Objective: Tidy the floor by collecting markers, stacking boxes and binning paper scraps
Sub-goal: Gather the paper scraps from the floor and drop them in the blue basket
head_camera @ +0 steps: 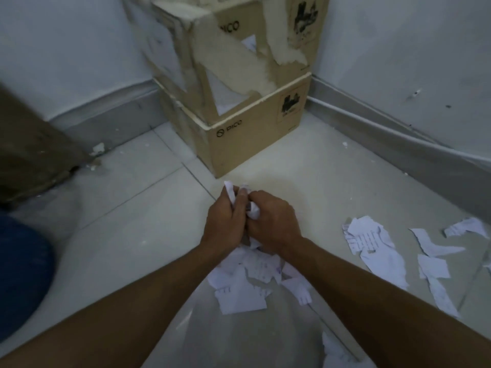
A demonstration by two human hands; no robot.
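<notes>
My left hand [221,221] and my right hand [273,221] meet at the centre of the view, both gripping a crumpled wad of white paper scraps [252,211] between them. Below my hands lies a heap of torn white scraps [239,290] on the tiled floor. More torn scraps [377,248] are scattered to the right. In the corner stand two brown cardboard boxes, the upper box [225,43] on the lower box [249,134]. No markers are in view.
White walls with a grey skirting board [398,126] close the corner behind the boxes. A dark brown object [32,152] stands at the left, and blue fabric [21,274] fills the lower left. A clear plastic sheet or bag [239,341] lies between my forearms.
</notes>
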